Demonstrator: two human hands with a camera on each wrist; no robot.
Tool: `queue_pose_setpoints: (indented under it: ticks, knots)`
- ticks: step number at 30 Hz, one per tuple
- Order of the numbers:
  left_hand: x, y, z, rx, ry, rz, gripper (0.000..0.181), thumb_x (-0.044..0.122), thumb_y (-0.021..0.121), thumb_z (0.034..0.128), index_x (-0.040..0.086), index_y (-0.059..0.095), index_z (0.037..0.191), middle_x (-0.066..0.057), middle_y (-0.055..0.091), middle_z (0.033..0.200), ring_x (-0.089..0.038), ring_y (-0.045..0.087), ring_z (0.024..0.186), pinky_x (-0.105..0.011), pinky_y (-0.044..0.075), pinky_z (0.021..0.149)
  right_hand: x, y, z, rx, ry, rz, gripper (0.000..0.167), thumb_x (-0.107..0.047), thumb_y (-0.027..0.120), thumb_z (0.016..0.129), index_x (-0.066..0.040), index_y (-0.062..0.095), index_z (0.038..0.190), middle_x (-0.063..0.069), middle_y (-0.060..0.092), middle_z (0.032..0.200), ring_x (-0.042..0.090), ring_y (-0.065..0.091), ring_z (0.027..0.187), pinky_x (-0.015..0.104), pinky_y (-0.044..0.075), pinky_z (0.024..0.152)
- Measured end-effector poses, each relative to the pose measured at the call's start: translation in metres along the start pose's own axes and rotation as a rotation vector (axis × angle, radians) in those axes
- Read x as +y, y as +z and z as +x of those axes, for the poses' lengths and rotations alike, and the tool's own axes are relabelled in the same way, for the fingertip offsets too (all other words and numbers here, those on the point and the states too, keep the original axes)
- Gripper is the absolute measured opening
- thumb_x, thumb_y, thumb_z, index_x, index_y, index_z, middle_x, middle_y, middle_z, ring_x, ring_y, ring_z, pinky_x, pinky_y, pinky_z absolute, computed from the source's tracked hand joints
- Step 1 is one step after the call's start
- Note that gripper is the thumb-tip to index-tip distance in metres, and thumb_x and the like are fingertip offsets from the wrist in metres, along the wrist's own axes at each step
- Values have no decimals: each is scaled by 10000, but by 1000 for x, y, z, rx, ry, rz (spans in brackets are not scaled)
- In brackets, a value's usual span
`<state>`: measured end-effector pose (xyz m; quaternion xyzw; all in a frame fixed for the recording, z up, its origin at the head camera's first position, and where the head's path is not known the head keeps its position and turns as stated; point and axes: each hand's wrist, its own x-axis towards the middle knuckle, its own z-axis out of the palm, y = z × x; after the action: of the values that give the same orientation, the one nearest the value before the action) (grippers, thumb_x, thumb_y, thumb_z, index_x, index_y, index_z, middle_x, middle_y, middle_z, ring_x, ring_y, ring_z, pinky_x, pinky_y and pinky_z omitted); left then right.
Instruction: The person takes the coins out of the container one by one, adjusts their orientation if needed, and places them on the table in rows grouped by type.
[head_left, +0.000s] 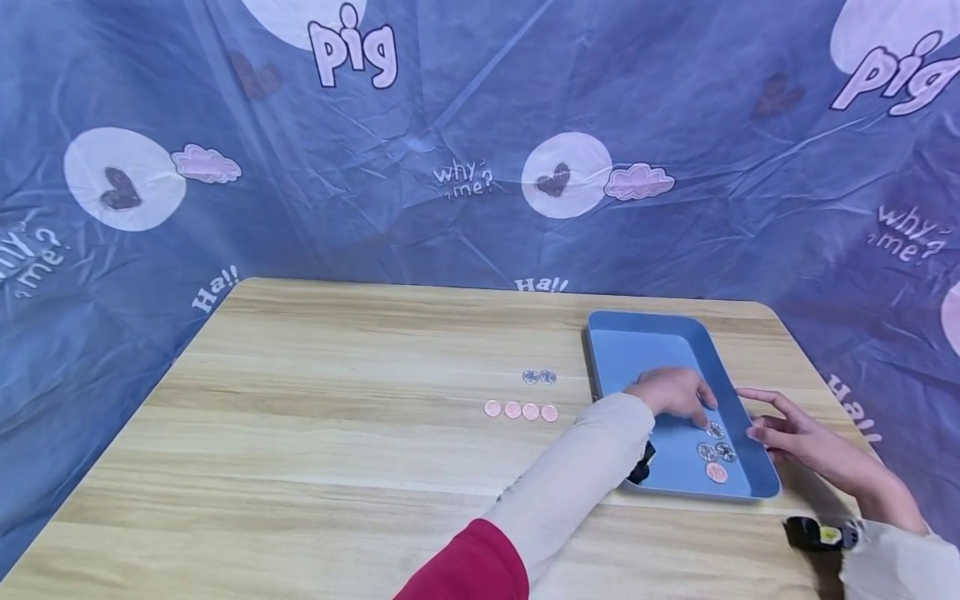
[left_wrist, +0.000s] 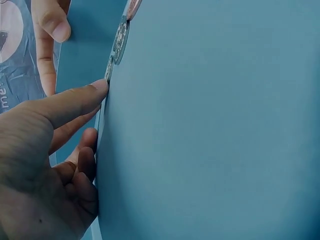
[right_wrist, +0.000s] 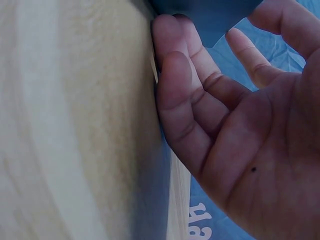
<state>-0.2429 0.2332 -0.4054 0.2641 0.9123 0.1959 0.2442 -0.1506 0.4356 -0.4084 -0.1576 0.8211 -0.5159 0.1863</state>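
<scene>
My left hand [head_left: 672, 392] reaches into a blue tray [head_left: 652, 350]. Its thumb tip touches or nearly touches a silver coin [head_left: 715, 430] lying flat on the tray floor; the left wrist view shows the same coin [left_wrist: 109, 69] at the thumb [left_wrist: 75, 102]. Two more silver coins [head_left: 707, 452] and a copper-coloured coin [head_left: 717, 472] lie close by, nearer the front. Against the tray's right side rests my right hand [head_left: 813, 446], index finger extended and thumb at the rim. Its other fingers [right_wrist: 175, 85] are bent low beside the tabletop in the right wrist view.
Left of the tray, two silver coins [head_left: 539, 377] lie side by side on the wooden table [head_left: 300, 433]. A row of several copper-coloured coins [head_left: 521, 411] lies in front of them. Behind the table hangs a printed blue cloth [head_left: 405, 208].
</scene>
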Motion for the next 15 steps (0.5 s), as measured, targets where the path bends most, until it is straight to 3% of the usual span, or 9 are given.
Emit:
queue_pose_setpoints:
  ticks: [7,15]
  knots:
    - [2,0,0,-25,11,58,256,403,765,796,516,684,1011,367,532,1223,65,502,961,-176,378,765,1,-1,-1,-3,9,-1,629,26,339,1018,-438,274,1437,-193,619,1071,-99,554,987,163,491,725]
    - [6,0,-2,-64,-5,86,212,412,742,822,544,679,975,387,484,1263,59,480,1032,-210,378,772,3,-1,0,0,4,2,625,26,345,1016,-426,281,1443,-188,625,1062,-98,561,985,161,490,727]
